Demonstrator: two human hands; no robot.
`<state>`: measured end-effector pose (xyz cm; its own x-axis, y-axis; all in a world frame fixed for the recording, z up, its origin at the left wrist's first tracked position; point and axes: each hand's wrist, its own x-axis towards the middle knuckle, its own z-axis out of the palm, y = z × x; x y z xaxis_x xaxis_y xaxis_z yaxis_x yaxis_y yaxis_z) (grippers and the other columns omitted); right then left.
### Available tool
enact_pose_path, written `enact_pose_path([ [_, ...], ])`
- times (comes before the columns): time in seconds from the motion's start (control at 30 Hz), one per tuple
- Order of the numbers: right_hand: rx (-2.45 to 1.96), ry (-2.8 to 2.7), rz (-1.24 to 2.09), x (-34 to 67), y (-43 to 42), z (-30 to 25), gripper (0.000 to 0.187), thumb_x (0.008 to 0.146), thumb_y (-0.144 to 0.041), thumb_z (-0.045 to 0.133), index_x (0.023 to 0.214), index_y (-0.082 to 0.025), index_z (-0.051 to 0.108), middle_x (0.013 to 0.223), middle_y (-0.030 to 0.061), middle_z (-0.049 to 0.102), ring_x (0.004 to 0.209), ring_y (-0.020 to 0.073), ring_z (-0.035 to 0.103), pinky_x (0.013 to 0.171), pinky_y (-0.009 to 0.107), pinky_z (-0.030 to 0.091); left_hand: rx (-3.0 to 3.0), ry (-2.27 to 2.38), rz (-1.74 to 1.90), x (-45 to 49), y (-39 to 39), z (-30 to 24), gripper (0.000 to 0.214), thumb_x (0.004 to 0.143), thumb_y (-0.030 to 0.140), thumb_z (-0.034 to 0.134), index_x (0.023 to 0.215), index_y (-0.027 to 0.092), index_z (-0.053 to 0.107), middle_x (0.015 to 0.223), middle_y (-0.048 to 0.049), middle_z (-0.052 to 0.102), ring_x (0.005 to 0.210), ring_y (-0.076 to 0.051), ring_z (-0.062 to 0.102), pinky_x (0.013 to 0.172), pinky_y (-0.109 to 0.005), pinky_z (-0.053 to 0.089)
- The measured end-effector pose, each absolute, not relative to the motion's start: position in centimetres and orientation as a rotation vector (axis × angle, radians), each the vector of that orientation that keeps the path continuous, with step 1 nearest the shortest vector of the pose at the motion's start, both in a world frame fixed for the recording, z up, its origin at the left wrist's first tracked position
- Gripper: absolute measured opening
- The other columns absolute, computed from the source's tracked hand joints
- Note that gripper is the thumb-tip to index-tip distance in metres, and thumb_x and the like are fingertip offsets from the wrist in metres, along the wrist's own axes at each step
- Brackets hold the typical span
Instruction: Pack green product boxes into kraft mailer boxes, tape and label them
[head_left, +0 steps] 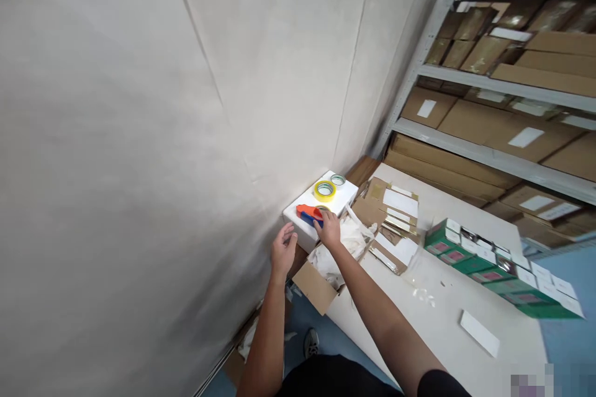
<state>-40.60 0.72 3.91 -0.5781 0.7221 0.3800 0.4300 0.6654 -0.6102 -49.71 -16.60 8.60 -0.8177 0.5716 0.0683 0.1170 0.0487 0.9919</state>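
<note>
My right hand (329, 229) is closed around an orange and blue tape dispenser (308, 210) on top of a white foam box (305, 237). A roll of tape in it or beside it is partly hidden by the dispenser and hand. My left hand (283, 252) holds nothing and hovers just off the front of the foam box, its fingers apart and curved toward the dispenser. Farther back on the box lie a yellow-rimmed tape roll (318, 197) and a smaller, pale greenish tape roll (343, 183).
White plastic bags (351, 236) fill an open cardboard box (315, 288) beside my right forearm. Flattened cardboard pieces (372, 201), a row of green cartons (488, 270) and a white card (479, 333) lie on the white table (447, 310). Box-filled shelves (493, 87) stand behind; a wall rises left.
</note>
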Motion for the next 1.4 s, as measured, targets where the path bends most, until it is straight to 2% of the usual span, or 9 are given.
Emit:
enact_pose_path([
  [0.13, -0.846, -2.110, 0.673, -35.7, 0.8, 4.9, 0.041, 0.097, -0.033, 0.057, 0.136, -0.020, 0.064, 0.133, 0.0138, 0.067, 0.127, 0.0275, 0.059, 0.111, 0.044, 0.046, 0.827, 1.856, 1.754, -47.2, -12.2, 8.3, 0.045, 0.092, 0.040, 0.066, 0.131, 0.019, 0.067, 0.127, -0.0150, 0.072, 0.110, -0.024, 0.072, 0.099, -0.042, 0.057],
  [0.27, -1.016, -1.942, 0.645, -28.6, 1.3, 5.0, 0.040, 0.096, -0.032, 0.058, 0.134, -0.023, 0.065, 0.133, 0.0126, 0.069, 0.128, 0.0271, 0.061, 0.113, 0.046, 0.048, 0.966, 1.670, 1.647, -42.9, -7.4, 8.3, 0.045, 0.091, 0.041, 0.066, 0.131, 0.020, 0.066, 0.133, -0.0147, 0.070, 0.114, -0.025, 0.071, 0.098, -0.041, 0.058],
  [0.57, -1.481, -1.458, 0.593, -9.5, 0.5, 2.9, 0.035, 0.090, -0.038, 0.057, 0.117, -0.023, 0.072, 0.127, 0.0125, 0.071, 0.119, 0.0276, 0.066, 0.096, 0.045, 0.057, 1.232, 1.332, 1.313, -29.8, 0.3, 7.9, 0.047, 0.089, 0.037, 0.069, 0.135, 0.024, 0.067, 0.137, -0.0128, 0.067, 0.121, -0.025, 0.067, 0.095, -0.037, 0.059],
  [0.7, -1.609, -1.225, 0.602, -2.9, -0.5, 2.3, 0.042, 0.088, -0.045, 0.059, 0.120, -0.022, 0.071, 0.126, 0.0136, 0.072, 0.110, 0.0280, 0.069, 0.090, 0.046, 0.059, 1.351, 1.249, 1.177, -24.6, 2.1, 7.8, 0.046, 0.090, 0.035, 0.069, 0.135, 0.026, 0.067, 0.143, -0.0115, 0.063, 0.118, -0.024, 0.067, 0.093, -0.037, 0.060],
  [0.83, -1.636, -1.094, 0.616, 1.8, -0.1, 2.2, 0.047, 0.086, -0.047, 0.059, 0.124, -0.021, 0.069, 0.131, 0.0149, 0.070, 0.111, 0.0286, 0.069, 0.090, 0.047, 0.058, 1.398, 1.207, 1.079, -20.7, 3.1, 7.8, 0.046, 0.090, 0.032, 0.067, 0.136, 0.026, 0.066, 0.150, -0.0114, 0.057, 0.119, -0.024, 0.066, 0.094, -0.038, 0.059],
  [1.1, -1.580, -1.100, 0.755, 8.3, 6.6, 1.7, 0.059, 0.084, -0.044, 0.061, 0.139, -0.022, 0.061, 0.135, 0.0148, 0.067, 0.110, 0.0268, 0.068, 0.089, 0.044, 0.058, 1.383, 1.334, 1.021, -14.6, 6.2, 7.1, 0.050, 0.089, 0.034, 0.070, 0.138, 0.027, 0.065, 0.146, -0.0114, 0.059, 0.123, -0.026, 0.064, 0.096, -0.039, 0.058],
  [1.27, -1.521, -1.146, 0.860, 11.1, 12.7, 0.7, 0.065, 0.081, -0.039, 0.063, 0.144, -0.024, 0.058, 0.133, 0.0126, 0.067, 0.104, 0.0248, 0.067, 0.081, 0.040, 0.060, 1.410, 1.450, 0.993, -11.3, 9.8, 5.5, 0.053, 0.084, 0.037, 0.076, 0.135, 0.027, 0.067, 0.146, -0.0122, 0.060, 0.116, -0.026, 0.067, 0.087, -0.037, 0.061],
  [1.4, -1.504, -1.221, 0.954, 12.5, 16.7, -0.1, 0.069, 0.081, -0.036, 0.063, 0.148, -0.027, 0.054, 0.135, 0.0106, 0.066, 0.102, 0.0245, 0.067, 0.080, 0.040, 0.061, 1.451, 1.554, 0.917, -8.5, 14.0, 4.2, 0.057, 0.081, 0.035, 0.078, 0.137, 0.025, 0.066, 0.144, -0.0136, 0.061, 0.109, -0.027, 0.069, 0.095, -0.042, 0.057],
])
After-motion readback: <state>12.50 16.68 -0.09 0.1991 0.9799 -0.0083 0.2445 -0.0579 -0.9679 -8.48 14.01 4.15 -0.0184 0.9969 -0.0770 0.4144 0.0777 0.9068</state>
